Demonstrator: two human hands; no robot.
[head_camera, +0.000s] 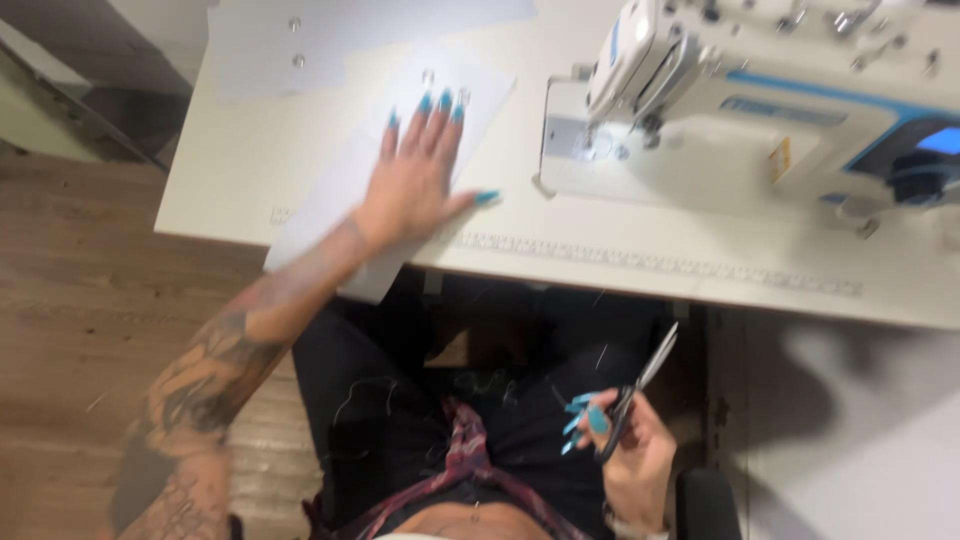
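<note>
Head view, looking down over the seated person's lap to the sewing table.

Left hand (425, 165) lies flat, fingers spread, palm down on a white fabric piece (350, 190) that hangs partly over the near edge of the white table (240, 170). It presses the fabric and grips nothing.

Right hand (630, 450) is low over the lap, well apart from the table, fingers curled round the handles of a pair of scissors (640, 385). The blades point up toward the table edge; whether they are parted is too blurred to tell.

Progress, as a judgement: the fabric piece is nowhere near the needle, so nothing is being stitched on it now. Small metal snaps or eyelets (296, 24) seem to sit on the pale pieces farther back; the detail is too soft to be sure.

Surroundings: a white sewing machine (780, 90) with blue trim stands on the right of the table, well apart from the left hand. A ruler strip (650, 265) runs along the table's front edge. Loose threads lie on the dark trousers (380, 400). Wooden floor (90, 260) to the left. Nothing lies between the fabric and the machine bed.
</note>
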